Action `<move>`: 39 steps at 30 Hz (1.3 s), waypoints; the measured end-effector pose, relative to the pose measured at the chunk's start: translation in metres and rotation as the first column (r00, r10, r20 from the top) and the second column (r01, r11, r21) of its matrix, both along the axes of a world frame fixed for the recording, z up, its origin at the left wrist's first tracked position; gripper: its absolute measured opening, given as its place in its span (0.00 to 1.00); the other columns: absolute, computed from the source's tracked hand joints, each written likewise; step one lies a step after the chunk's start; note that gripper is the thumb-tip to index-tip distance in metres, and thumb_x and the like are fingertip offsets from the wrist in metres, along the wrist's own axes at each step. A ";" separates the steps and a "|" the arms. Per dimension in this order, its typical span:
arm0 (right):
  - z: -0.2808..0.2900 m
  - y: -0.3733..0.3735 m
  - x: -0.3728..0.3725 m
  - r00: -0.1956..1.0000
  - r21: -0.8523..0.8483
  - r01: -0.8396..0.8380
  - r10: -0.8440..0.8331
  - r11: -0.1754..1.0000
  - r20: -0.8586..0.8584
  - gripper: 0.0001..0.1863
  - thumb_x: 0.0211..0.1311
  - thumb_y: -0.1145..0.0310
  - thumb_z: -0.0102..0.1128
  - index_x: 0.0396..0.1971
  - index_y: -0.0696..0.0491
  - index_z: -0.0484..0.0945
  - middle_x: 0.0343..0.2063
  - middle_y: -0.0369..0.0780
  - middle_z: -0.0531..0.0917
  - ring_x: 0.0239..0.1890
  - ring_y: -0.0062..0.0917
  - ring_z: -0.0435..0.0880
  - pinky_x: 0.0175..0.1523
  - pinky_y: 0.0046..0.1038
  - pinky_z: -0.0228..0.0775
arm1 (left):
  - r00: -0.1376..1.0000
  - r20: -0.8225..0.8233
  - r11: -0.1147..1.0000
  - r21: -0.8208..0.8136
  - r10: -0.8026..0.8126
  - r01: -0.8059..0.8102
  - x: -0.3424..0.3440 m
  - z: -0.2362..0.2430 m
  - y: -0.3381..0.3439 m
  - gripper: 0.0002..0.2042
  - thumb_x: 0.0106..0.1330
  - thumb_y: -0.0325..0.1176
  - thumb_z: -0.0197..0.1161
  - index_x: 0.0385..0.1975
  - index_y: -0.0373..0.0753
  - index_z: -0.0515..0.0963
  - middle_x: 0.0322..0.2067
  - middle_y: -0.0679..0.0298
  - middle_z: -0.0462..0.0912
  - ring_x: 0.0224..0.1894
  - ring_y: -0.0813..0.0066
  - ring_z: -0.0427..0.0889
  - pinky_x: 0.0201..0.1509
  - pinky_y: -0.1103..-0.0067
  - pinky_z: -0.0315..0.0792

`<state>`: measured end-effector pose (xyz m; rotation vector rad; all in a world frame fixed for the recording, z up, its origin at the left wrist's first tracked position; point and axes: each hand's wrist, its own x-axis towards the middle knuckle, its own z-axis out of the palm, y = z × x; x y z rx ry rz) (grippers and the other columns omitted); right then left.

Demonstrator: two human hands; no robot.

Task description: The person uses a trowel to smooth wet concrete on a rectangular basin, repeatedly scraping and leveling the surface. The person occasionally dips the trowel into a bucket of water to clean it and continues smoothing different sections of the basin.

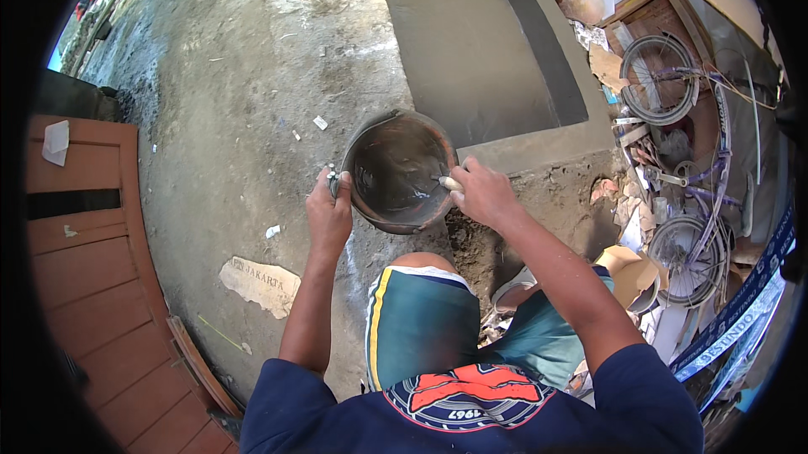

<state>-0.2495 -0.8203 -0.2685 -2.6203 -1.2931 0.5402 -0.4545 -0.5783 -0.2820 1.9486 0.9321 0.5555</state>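
Note:
A dark, round bucket (391,225) is in front of my knees, its inside wet and smeared with grey mud or cement. My left hand (326,206) is closed at the bucket's left rim, where a small greyish piece shows between the fingers; I cannot make out whether this is the bucket's handle. On the opposite side, my right hand (488,193) grips a trowel (451,184) by its pale handle. The trowel's tip reaches over the right rim into the bucket, and most of its blade is hard to see.
Beyond the bucket lies a smooth grey cement basin (471,50) with a raised edge. A purple bicycle (715,168) leans among scrap and cardboard at right. A reddish-brown panelled door (93,277) stands at left. Torn cardboard (259,287) lies on the rough ground.

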 end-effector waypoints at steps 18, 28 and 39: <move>0.024 -0.099 -0.029 0.906 0.314 0.419 -0.371 0.852 -0.203 0.23 0.64 0.59 0.78 0.57 0.49 0.87 0.53 0.42 0.86 0.53 0.41 0.89 0.57 0.39 0.82 | 0.977 0.007 0.913 -0.359 0.212 -0.196 -0.035 -0.045 0.070 0.15 0.84 0.48 0.61 0.41 0.42 0.78 0.30 0.68 0.82 0.17 0.87 0.69 0.15 0.83 0.64; -0.022 -0.151 -0.016 0.825 0.066 0.562 -0.552 0.825 -0.120 0.25 0.64 0.52 0.76 0.58 0.45 0.87 0.54 0.40 0.87 0.54 0.44 0.89 0.58 0.46 0.82 | 0.963 -0.058 0.919 -0.288 0.265 -0.270 -0.082 -0.054 0.126 0.20 0.83 0.52 0.62 0.41 0.38 0.80 0.26 0.67 0.82 0.16 0.85 0.69 0.17 0.80 0.65; -0.061 -0.236 0.057 0.626 -0.055 0.780 -0.774 0.623 0.098 0.22 0.65 0.53 0.75 0.56 0.44 0.88 0.54 0.44 0.88 0.53 0.47 0.91 0.60 0.48 0.83 | 0.878 -0.018 0.862 0.202 0.479 -0.466 -0.063 0.005 0.126 0.22 0.86 0.50 0.59 0.53 0.34 0.85 0.53 0.57 0.89 0.20 0.84 0.69 0.23 0.80 0.65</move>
